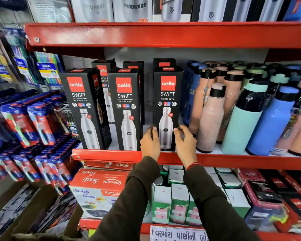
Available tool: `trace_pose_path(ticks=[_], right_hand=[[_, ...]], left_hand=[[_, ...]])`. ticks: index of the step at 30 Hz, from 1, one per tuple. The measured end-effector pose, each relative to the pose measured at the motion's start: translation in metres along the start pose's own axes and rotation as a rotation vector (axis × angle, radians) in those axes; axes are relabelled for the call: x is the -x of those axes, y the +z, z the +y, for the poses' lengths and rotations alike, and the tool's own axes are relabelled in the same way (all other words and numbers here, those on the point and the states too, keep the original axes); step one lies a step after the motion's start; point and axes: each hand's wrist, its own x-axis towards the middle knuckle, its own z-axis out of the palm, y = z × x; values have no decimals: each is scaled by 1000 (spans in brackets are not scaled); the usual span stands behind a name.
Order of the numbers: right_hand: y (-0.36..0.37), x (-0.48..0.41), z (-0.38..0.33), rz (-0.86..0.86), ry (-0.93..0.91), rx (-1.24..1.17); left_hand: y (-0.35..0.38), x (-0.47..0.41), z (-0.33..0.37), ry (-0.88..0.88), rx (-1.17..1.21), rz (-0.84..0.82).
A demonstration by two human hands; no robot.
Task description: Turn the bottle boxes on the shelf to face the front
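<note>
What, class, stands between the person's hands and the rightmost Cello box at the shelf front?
Nothing visible. The left hand and right hand already touch the rightmost Cello box at its lower edges, one on each side.

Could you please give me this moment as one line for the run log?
left hand: gripping black cello SWIFT bottle box | right hand: gripping same box | box: front-facing, upright on red metal shelf

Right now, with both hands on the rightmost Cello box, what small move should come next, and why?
Probably let go and reach for the leftmost Cello box. The rightmost Cello box, held between the left hand and right hand, already shows its front squarely, as does the middle box. The leftmost one sits turned, with its side panel showing.
</note>
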Motion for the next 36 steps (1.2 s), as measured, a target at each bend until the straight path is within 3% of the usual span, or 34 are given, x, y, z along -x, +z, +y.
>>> trace_pose_path(ticks=[30, 36], right_hand=[[-16, 28, -10, -42, -6, 91], [-30, 30, -27, -66, 16, -21]], left_hand=[[-15, 32, 5, 21, -36, 23], [-18, 39, 11, 71, 148, 19]])
